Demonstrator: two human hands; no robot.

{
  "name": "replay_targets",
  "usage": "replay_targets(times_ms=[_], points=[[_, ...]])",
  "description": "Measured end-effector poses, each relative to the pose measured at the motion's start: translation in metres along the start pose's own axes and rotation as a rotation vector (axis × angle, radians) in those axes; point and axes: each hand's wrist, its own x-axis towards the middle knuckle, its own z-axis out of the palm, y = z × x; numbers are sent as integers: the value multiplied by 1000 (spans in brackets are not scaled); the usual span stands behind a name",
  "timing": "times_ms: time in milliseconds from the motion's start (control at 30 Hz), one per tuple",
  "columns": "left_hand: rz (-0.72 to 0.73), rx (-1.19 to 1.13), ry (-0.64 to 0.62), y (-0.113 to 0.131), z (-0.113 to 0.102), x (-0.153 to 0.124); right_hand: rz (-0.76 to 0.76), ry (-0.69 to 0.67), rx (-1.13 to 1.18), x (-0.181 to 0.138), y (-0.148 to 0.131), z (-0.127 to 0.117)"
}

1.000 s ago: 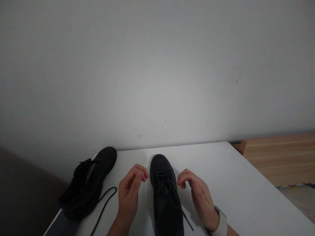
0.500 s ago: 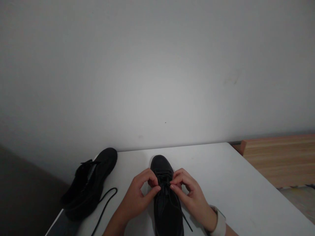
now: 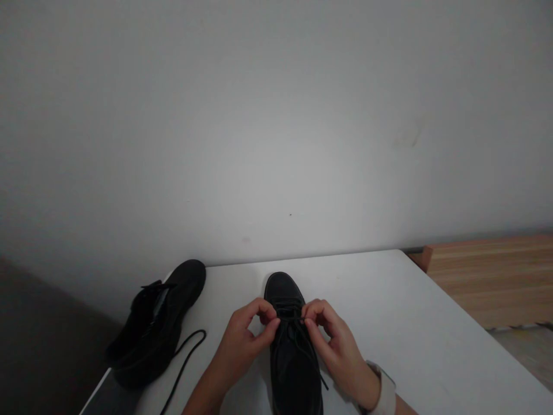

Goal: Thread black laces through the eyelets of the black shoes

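Observation:
A black shoe [image 3: 283,283] lies in front of me with its toe toward the wall. Across its lacing, my left hand [image 3: 248,334] pinches the black shoelace between thumb and forefinger on the left side. My right hand [image 3: 334,340], with a pale band at the wrist, pinches the shoelace on the right side. A short stretch of lace runs between the two pinches, above the shoe's tongue. One lace end [image 3: 324,381] hangs over the shoe's right side, below my right hand.
On the left of the white table [image 3: 380,288] a second black shoe [image 3: 173,323] rests tilted, its loose lace [image 3: 185,363] curling on the tabletop. A grey wall [image 3: 276,144] rises behind the table. Wooden boards [image 3: 492,282] stand beyond the right edge.
My hands have moved slightly apart and my right hand a little to the right, drawing the lace between them. The hanging lace end on the right has shortened upward.

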Motion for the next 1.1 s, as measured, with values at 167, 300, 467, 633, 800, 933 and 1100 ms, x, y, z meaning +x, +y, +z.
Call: replay_targets(times_ms=[167, 300, 467, 633, 800, 933, 1100], points=[[-2, -16, 24, 2, 3, 0, -1, 16, -31, -2, 5, 1], [-17, -32, 21, 0, 3, 0, 46, 27, -51, -3, 4, 0], [-18, -121, 121, -1, 0, -1, 87, 50, 24, -2, -1, -3], [-64, -292, 205, -6, -4, -2, 90, 117, 119, 3, -2, -7], [-125, -392, 185, -11, -6, -4, 142, 101, 304, 6, 2, -7], [-123, -433, 186, -14, -6, -5, 180, 105, 437, 6, 4, -5], [-136, -504, 153, -17, -8, -7, 220, 67, 654, 4, -1, -8]])
